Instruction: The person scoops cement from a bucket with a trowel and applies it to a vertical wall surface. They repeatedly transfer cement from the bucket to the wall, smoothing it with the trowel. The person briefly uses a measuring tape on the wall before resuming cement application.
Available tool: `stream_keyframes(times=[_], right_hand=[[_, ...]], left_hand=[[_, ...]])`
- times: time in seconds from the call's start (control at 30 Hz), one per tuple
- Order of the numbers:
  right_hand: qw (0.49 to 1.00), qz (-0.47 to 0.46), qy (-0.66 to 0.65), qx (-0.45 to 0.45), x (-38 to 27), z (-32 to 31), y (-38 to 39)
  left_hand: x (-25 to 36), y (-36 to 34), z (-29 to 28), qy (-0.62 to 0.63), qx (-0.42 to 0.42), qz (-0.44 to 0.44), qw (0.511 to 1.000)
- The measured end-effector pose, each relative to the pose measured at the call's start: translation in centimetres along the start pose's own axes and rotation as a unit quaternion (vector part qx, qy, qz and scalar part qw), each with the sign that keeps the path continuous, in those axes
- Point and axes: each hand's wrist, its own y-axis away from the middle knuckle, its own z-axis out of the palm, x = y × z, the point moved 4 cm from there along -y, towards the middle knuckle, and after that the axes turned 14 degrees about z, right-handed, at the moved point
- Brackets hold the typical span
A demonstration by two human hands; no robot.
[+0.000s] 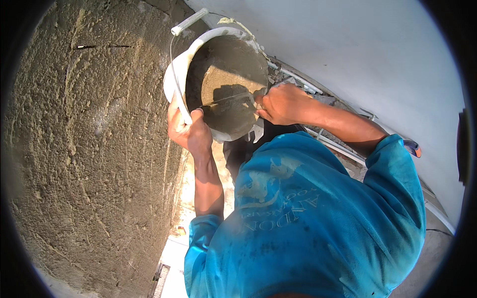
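Observation:
A white bucket [174,82] is tilted with its mouth toward me, and wet grey mortar [231,82] coats its inside. My left hand [190,128] grips the near left of its rim, fingers underneath and thumb over the edge. Across the mouth, my right hand [283,104] is closed at the right side of the bucket. From its fingers a thin, mortar-coated tool [228,100] seems to reach across the mortar; only its narrow edge shows, so its exact kind is unclear. The bucket's wire handle with its white grip [190,22] hangs over the far left side.
A wall of rough, grey-brown render [94,149] stands close on the left. To the right is a smooth pale wall [357,49]. White pipes [338,147] and rubble run along its foot. Bright sunlight falls on the floor below my left arm.

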Motion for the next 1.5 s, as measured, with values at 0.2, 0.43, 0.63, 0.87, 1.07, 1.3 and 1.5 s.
stream_keyframes(times=[0.2, 0.43, 0.63, 0.87, 1.07, 1.3, 1.5], right_hand=[[0.986, 0.039, -0.163, -0.018, -0.6, 3.5, -0.8], [0.494, 0.081, -0.746, -0.439, -3.9, 3.6, -1.0], [0.471, -0.081, -0.849, -0.227, -6.1, -2.3, -3.2], [0.556, 0.024, -0.719, 0.416, -7.6, -9.6, -5.6], [0.596, 0.193, -0.557, 0.546, -9.6, -12.2, -17.6], [0.429, -0.293, -0.778, 0.353, -21.7, -20.9, -8.8], [0.273, -0.124, -0.952, 0.065, -16.6, -12.9, -15.5]], left_hand=[[0.0, -0.3, 0.2, 0.015, -0.007, 0.026, 1.000], [-0.3, -2.3, -0.7, 0.070, 0.019, -0.089, 0.993], [-3.9, -0.1, -5.9, 0.177, 0.156, -0.259, 0.937], [-2.7, 4.4, -11.8, 0.087, 0.182, -0.308, 0.930], [-2.3, 7.3, -16.6, 0.022, 0.192, -0.315, 0.929], [-1.5, 8.9, -19.0, 0.010, 0.227, -0.319, 0.920], [-2.8, 8.9, -18.4, 0.058, 0.200, -0.320, 0.924]])
